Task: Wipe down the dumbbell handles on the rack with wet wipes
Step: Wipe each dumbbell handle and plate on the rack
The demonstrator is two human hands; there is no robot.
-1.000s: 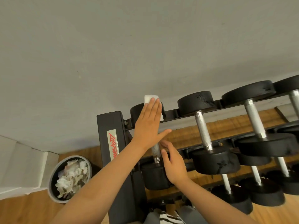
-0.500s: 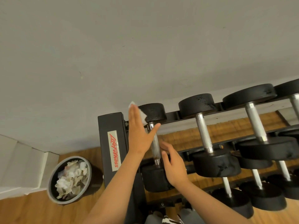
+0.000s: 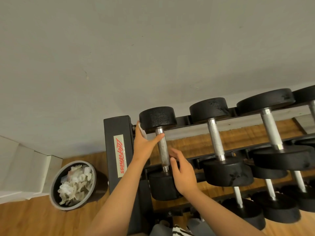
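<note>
Head: wipe (image 3: 142,131) at dumbbell's (image 3: 162,150) left edge

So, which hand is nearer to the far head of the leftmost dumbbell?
Left. The left hand is against the far head; the right hand is by the near end of the handle.

A grey wall (image 3: 119,48) is met by a wood floor (image 3: 25,218); white trim (image 3: 22,174) is seen at left, a round bin (image 3: 68,208) beside it.
</note>
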